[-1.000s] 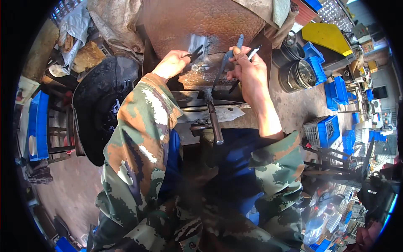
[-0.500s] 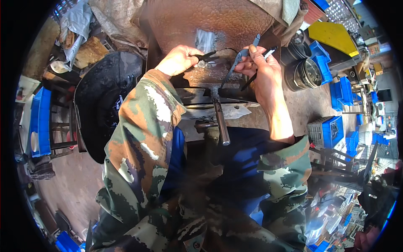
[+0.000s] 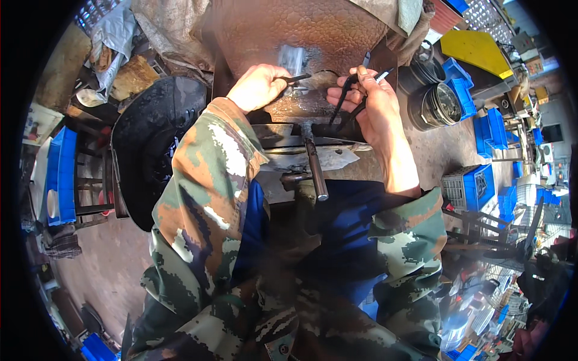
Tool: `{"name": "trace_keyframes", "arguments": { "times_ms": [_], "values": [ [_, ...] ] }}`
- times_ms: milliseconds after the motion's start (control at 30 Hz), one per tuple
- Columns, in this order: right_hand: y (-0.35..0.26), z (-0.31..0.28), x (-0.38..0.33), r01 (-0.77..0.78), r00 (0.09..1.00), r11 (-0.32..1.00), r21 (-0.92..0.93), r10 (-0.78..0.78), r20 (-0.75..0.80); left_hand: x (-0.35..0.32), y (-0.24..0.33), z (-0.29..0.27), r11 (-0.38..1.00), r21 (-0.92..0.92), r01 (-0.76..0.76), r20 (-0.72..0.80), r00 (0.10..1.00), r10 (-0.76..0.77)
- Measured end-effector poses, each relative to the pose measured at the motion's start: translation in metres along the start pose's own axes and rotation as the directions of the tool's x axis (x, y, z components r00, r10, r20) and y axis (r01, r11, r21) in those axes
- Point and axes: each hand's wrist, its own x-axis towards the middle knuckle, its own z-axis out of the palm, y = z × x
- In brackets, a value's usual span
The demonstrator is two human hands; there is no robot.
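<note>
My left hand (image 3: 256, 88) is closed, with thumb and fingers pinching a short, dark, flat metal piece (image 3: 299, 78) that points right over the worktop. My right hand (image 3: 376, 99) is closed on dark, slender metal pieces (image 3: 344, 99) that look like halves of shears. Their narrow ends point down and left, and a bright, toothed edge shows by the thumb. Whether they are joined cannot be made out. Between and below the hands, a round metal bar (image 3: 316, 168) juts toward me from the worn bench edge (image 3: 274, 137).
A rusty brown metal sheet (image 3: 253, 30) rises behind the hands. To the left stands a large black bin (image 3: 135, 132) with small pieces in it. On the right are round metal tins (image 3: 439, 105), blue crates (image 3: 475, 186) and a yellow panel (image 3: 475, 53).
The pieces in my right hand have turned, so the blue-grey face seen earlier now looks dark and their lower ends lie closer together. My left hand keeps its pinch, nearly in place.
</note>
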Motion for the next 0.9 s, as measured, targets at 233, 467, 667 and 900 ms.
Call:
{"name": "trace_keyframes", "arguments": {
  "times_ms": [233,467,667,900],
  "values": [
    [-0.009,-0.001,-0.013,0.044,0.998,0.997,-0.061,-0.041,0.041,0.002,-0.025,-0.013,0.991,-0.028,0.128,-0.203,0.970,-0.131],
    [0.009,-0.003,-0.050,0.352,0.936,0.721,-0.597,-0.269,0.227,-0.011,-0.055,-0.008,0.925,-0.330,0.188,-0.258,0.925,-0.280],
    [0.048,-0.051,-0.063,0.718,0.695,0.216,-0.661,-0.251,0.674,0.002,-0.041,0.011,0.932,-0.229,0.281,-0.215,0.919,-0.330],
    [0.048,-0.036,-0.086,0.739,0.669,0.187,-0.648,-0.081,0.739,0.015,-0.078,0.013,0.967,-0.180,0.179,-0.385,0.892,-0.237]
  ]
}}
